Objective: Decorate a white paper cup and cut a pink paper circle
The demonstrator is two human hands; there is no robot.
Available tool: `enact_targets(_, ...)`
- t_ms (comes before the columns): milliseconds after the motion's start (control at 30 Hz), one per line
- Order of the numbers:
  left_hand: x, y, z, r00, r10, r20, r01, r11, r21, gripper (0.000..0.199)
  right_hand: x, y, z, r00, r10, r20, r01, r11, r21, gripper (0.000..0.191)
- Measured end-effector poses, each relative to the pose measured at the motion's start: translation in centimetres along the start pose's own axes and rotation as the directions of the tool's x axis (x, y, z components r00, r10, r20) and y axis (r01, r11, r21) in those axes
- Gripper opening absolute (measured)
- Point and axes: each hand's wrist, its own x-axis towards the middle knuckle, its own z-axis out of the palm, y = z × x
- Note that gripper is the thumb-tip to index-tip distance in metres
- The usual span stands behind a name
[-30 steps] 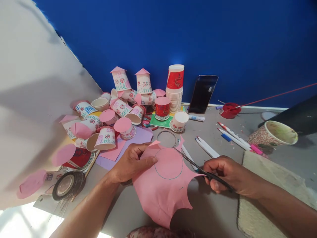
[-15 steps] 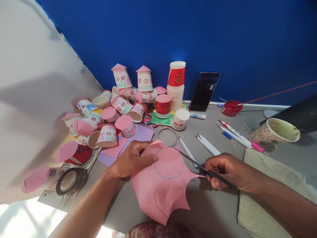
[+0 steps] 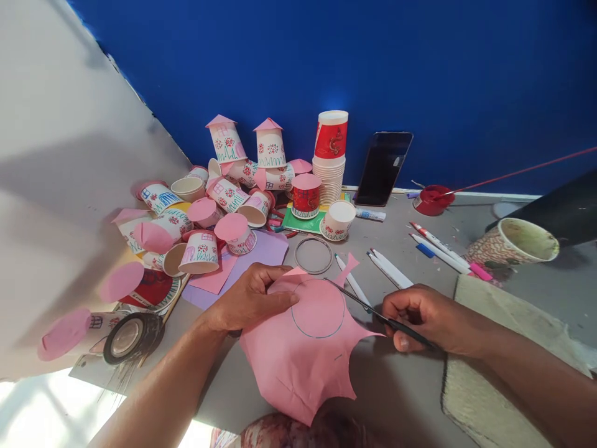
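A sheet of pink paper (image 3: 298, 367) with scalloped edges carries a drawn circle near its top. My left hand (image 3: 261, 297) pinches its upper left part, thumb on top beside the circle. My right hand (image 3: 415, 318) is closed round the handles of dark scissors (image 3: 357, 300). The blades lie along the circle's upper right edge, their tips near its top. A pointed strip of pink paper (image 3: 349, 269) sticks up beyond the blades, over a white marker (image 3: 355, 286). A metal ring (image 3: 313, 256) lies just behind the sheet.
Decorated paper cups (image 3: 200, 252) with pink tops crowd the left. Behind are a cup stack (image 3: 329, 155) and a leaning phone (image 3: 383, 168). Markers (image 3: 438, 249), a patterned cup (image 3: 513, 242) and a pale cloth (image 3: 504, 354) lie right. A black tape roll (image 3: 125, 339) sits at left.
The pink strip beyond the scissors now stands out over the marker, away from the circle. Both hands keep nearly the same place and hold. The whole view has shifted slightly.
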Motion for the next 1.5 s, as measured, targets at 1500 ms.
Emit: enact_targets(1500, 0.6, -1.0, 5.1, 0.968, -0.051, -0.245, -0.118, 0.771, -0.626, 0.049, 1.6, -0.1, 1.5, 0.772, -0.205, -0.602, 0.372, 0.913, 0.166, 0.048)
